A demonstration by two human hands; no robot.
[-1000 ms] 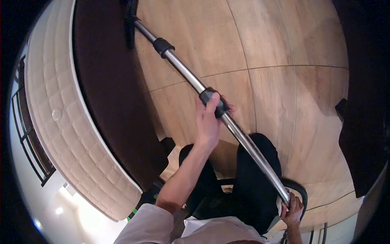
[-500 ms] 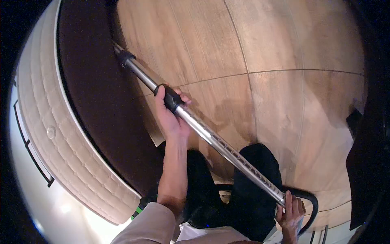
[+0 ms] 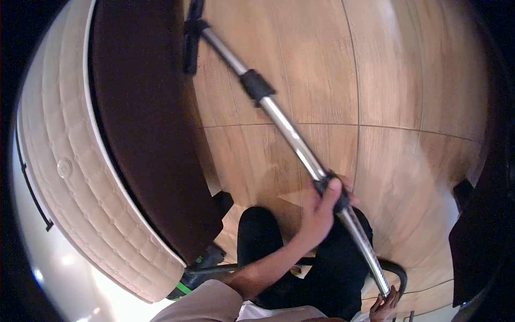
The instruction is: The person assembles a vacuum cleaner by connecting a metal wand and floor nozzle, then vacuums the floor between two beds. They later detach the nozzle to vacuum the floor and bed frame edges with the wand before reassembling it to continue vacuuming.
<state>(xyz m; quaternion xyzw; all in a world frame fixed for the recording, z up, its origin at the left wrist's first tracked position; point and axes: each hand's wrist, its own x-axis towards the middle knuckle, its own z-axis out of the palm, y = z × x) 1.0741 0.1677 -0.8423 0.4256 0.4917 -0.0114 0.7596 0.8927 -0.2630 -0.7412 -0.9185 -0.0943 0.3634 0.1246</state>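
Observation:
A silver telescopic vacuum cleaner wand (image 3: 292, 137) slants from the upper left down to the lower right. My left hand (image 3: 322, 212) is closed around its black collar, thumb on top, in front of my right knee. At the near end of the tube, my right hand (image 3: 385, 305) wraps its fingers round it; part of this hand is cut off by the lower frame edge. The black floor head (image 3: 191, 45) lies on the floor against the side of the dark bed base. A second black joint (image 3: 257, 86) sits farther up the wand.
To the left stands a bed with a quilted cream mattress (image 3: 64, 134) on a dark brown base (image 3: 145, 123) with a black foot (image 3: 222, 204). A black hose (image 3: 399, 273) curves behind my right hand. Wood-look tiles (image 3: 413, 86) cover the floor. Dark furniture (image 3: 477, 231) stands at right.
The wand has come back and to the right, so its floor head now shows from beside the bed base. My left hand moved right and nearer to me, my right hand slightly lower.

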